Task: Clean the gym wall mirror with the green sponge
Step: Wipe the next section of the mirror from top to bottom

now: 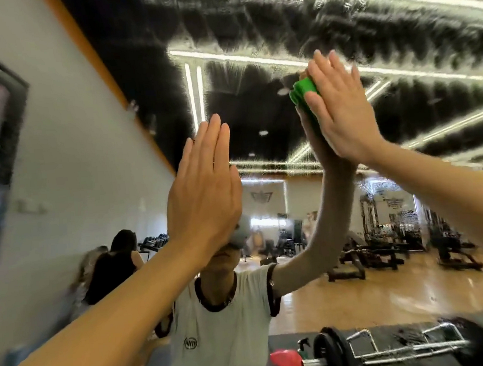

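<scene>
The green sponge [305, 97] sits high up on the gym wall mirror [257, 109], and the right hand [341, 111] presses it flat against the glass with straight fingers held close together, not curled around it. The sponge pokes out on the left of that hand, toward the left hand [202, 183], which is lower down and well apart from the sponge, with its fingers straight and together, holding nothing; I cannot tell if it touches the glass. Streaky wet marks lie above and to both sides of the sponge, so I think the right hand, the one on the sponge, will do the next wipe across them.
</scene>
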The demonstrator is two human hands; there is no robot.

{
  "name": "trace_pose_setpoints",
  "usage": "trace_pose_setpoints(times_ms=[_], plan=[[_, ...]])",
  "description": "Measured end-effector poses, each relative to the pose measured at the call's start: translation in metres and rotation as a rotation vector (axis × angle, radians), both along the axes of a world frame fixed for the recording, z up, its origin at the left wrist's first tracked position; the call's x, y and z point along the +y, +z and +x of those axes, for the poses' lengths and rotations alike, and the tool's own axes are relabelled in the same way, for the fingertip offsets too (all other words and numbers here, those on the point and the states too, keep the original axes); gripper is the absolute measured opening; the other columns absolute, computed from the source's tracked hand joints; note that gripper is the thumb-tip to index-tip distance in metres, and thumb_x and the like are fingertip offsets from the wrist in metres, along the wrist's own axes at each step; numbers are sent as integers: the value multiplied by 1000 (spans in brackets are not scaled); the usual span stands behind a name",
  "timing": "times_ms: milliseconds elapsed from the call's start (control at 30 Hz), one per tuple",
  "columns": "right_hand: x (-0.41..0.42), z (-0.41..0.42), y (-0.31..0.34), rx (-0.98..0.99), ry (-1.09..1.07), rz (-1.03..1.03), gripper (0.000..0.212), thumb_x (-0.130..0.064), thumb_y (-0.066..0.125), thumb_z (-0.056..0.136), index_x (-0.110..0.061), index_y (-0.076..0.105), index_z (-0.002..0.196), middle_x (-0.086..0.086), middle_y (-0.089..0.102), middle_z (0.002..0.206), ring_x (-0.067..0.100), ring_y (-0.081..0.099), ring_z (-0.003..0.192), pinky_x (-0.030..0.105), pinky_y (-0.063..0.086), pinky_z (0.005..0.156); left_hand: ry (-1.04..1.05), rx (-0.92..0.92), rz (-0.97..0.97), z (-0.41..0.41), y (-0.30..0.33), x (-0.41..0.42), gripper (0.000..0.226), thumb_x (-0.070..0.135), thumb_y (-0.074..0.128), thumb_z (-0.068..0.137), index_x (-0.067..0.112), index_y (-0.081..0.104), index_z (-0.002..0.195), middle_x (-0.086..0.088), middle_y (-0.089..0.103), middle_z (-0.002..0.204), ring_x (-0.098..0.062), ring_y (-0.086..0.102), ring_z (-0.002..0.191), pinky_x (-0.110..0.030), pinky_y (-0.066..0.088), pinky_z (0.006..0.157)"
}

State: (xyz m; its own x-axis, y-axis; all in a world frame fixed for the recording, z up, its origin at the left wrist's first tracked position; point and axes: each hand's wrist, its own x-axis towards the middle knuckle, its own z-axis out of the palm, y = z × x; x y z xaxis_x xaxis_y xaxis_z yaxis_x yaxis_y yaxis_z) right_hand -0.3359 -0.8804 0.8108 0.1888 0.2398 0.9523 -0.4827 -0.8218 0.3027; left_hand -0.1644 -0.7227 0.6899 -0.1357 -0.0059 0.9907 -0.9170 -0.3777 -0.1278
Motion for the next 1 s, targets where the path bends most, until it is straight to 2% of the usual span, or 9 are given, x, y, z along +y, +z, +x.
trace_pose_setpoints(times_ms=[167, 233, 333, 433, 500, 633, 767, 867, 1000], plan=[[-6, -11, -138, 223, -27, -201, 56, -39, 27, 109, -10, 27, 158, 9, 21, 166, 24, 12, 155, 43, 2, 127, 3, 0, 0, 1, 0, 0, 57, 22, 31, 106, 5, 22, 160, -9, 17, 168, -22, 11, 156, -34, 4, 126], [-18, -27, -158, 331, -80, -300, 57, -41, 24, 110, -12, 24, 158, 6, 21, 166, 23, 12, 155, 42, 2, 127, -9, -2, 1, 1, 0, 0, 57, 18, 35, 106, 5, 23, 159, -10, 18, 168, -23, 12, 156, -35, 5, 127], [-31, -41, -110, 366, -74, -239, 59, -45, 24, 109, -15, 22, 159, 2, 17, 167, 20, 9, 156, 43, 2, 127, -28, -2, 6, 1, 0, -1, 56, 16, 39, 106, 4, 23, 159, -10, 19, 168, -23, 13, 156, -38, 8, 127], [-41, -49, -30, 143, -27, -44, 61, -46, 24, 107, -12, 24, 159, 8, 18, 167, 26, 9, 155, 55, 7, 125, -29, 9, 10, 1, -1, -2, 56, 20, 35, 107, 6, 22, 160, -9, 18, 168, -23, 12, 156, -37, 7, 127], [-44, -45, -13, 8, -20, 33, 60, -42, 23, 108, -9, 24, 159, 10, 19, 167, 27, 8, 155, 49, 3, 126, -22, 17, 13, -1, 0, -1, 58, 24, 30, 106, 7, 22, 160, -8, 17, 169, -23, 14, 156, -37, 7, 127], [-40, -40, -99, 47, 6, -11, 57, -37, 27, 109, -10, 25, 158, 7, 17, 167, 24, 7, 155, 37, -6, 126, -38, 25, 14, -6, 0, 2, 60, 25, 29, 104, 8, 20, 160, -9, 18, 168, -24, 14, 156, -34, 3, 126], [-55, -59, -184, 244, -59, -142, 58, -40, 29, 108, -12, 24, 158, 6, 19, 167, 24, 11, 156, 43, 1, 127, -73, 13, 51, -21, 1, -5, 63, 18, 37, 104, 6, 13, 161, -11, 10, 169, -24, 7, 156, -31, -4, 124], [-58, -67, -138, 281, -36, -101, 61, -47, 24, 108, -12, 25, 159, 3, 16, 168, 19, 5, 156, 37, -3, 126, -85, -125, 139, -58, -2, -39, 62, 19, 37, 104, 5, 16, 160, -11, 14, 169, -23, 10, 156, -27, -7, 124], [-67, -72, -35, 38, -32, 93, 62, -43, 22, 107, -10, 20, 159, 9, 13, 168, 25, 3, 155, 47, 0, 126, -166, -112, 255, -107, -10, -92, 62, 24, 22, 103, 4, 11, 160, -12, 7, 169, -23, 3, 157, -32, -6, 126]])
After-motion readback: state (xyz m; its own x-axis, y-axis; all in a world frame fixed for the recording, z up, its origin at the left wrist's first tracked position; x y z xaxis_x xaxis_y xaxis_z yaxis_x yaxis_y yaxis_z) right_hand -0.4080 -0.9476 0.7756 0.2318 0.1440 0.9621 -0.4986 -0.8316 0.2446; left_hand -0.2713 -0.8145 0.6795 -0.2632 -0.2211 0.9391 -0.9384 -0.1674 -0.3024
